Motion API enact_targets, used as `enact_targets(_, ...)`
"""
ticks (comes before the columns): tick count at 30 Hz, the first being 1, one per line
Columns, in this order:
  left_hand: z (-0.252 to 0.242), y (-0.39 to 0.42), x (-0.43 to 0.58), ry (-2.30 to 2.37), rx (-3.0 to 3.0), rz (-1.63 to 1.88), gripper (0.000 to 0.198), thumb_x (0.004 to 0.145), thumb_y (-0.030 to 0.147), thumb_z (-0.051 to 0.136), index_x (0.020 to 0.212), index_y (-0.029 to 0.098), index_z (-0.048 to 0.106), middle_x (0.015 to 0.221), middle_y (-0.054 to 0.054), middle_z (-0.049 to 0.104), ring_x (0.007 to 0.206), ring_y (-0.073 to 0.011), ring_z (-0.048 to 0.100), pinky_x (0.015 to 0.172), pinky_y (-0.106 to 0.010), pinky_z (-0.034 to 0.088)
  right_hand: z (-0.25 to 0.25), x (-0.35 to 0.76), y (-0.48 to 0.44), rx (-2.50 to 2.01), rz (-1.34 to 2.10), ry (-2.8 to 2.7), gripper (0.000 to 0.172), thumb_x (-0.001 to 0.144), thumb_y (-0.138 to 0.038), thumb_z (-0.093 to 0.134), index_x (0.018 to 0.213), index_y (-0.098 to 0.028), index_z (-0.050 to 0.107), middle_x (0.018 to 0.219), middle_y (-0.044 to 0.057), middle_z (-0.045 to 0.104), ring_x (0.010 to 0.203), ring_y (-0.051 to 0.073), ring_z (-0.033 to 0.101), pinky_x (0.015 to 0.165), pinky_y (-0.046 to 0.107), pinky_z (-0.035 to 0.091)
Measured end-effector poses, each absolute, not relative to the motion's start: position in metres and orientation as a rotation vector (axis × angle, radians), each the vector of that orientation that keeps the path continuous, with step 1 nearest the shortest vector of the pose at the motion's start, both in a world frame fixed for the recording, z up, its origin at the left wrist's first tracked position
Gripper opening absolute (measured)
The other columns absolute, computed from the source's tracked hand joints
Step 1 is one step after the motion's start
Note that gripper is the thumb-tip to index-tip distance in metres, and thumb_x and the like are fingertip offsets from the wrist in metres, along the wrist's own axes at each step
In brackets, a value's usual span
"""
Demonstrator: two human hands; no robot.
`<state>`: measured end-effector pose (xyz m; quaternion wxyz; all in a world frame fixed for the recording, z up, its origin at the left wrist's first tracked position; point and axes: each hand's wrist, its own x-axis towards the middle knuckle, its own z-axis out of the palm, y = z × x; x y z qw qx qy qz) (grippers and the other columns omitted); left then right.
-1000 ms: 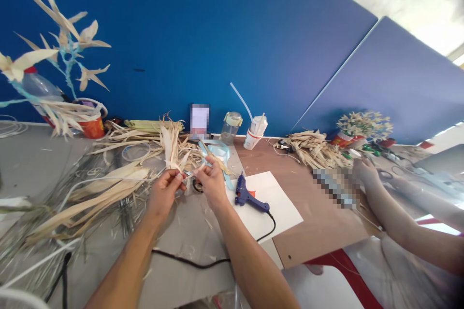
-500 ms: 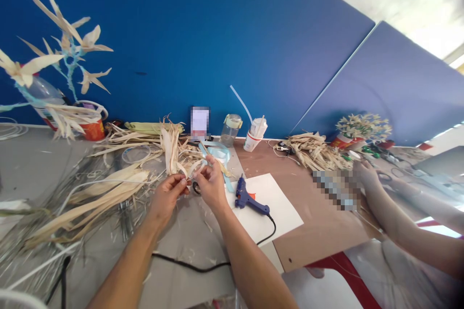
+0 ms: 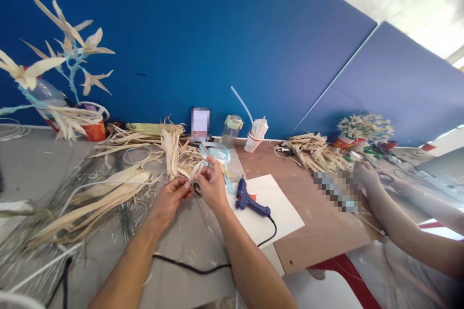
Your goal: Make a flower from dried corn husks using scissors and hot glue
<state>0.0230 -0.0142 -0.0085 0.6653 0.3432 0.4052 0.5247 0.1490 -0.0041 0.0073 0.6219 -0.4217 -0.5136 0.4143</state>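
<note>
My left hand point(image 3: 169, 199) and my right hand point(image 3: 213, 189) meet over the grey table, fingertips closed in a pinch. Between them is a small pale piece of corn husk point(image 3: 195, 171), its lower end hidden by my fingers. A dark ring-shaped roll point(image 3: 197, 189) lies just under the hands. Behind the fingers are a bundle of dried corn husks point(image 3: 170, 147) and a light blue ribbon point(image 3: 221, 153). A thin pale strip passes by my right fingers; whether they grip it, I cannot tell. Right of that hand, a blue glue gun point(image 3: 250, 198) rests on white paper point(image 3: 281, 203).
Long husks point(image 3: 94, 203) and thin wires spread across the left side. Husk flowers point(image 3: 74, 53) rise at the back left. A clear bottle point(image 3: 232, 131) and a paper cup point(image 3: 253, 142) stand by the blue partition. A co-worker's arm point(image 3: 395, 217) reaches in from the right.
The pinched husk has turned slightly and my fingers have shifted a little. The camera view has moved slightly; the glue gun stays on the paper.
</note>
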Motion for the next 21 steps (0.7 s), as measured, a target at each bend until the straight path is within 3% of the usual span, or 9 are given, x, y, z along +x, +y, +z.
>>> enact_targets(9, -0.0111, -0.0139, 0.0254, 0.965, 0.871, 1.234, 0.037, 0.055, 0.042, 0.082, 0.071, 0.016, 0.063, 0.064, 0.002, 0.062, 0.059, -0.0113, 0.053, 0.062, -0.024, 0.044, 0.0089, 0.1474, -0.0043, -0.893, 1.144, -0.962, 0.046, 0.072, -0.017, 0.06, 0.115, -0.02, 0.045, 0.074, -0.005, 0.061, 0.065, 0.01, 0.057, 0.065, 0.024, 0.045)
enact_targets(21, -0.0172, -0.0111, 0.0254, 1.114, 1.115, 1.321, 0.026, 0.067, 0.041, 0.073, 0.072, 0.017, 0.064, 0.064, 0.001, 0.059, 0.061, -0.0136, 0.053, 0.061, -0.025, 0.041, 0.0054, 0.143, -0.0026, -0.955, 1.212, -0.967, 0.051, 0.064, -0.015, 0.063, 0.111, -0.018, 0.044, 0.067, -0.007, 0.057, 0.057, 0.01, 0.054, 0.05, 0.021, 0.037)
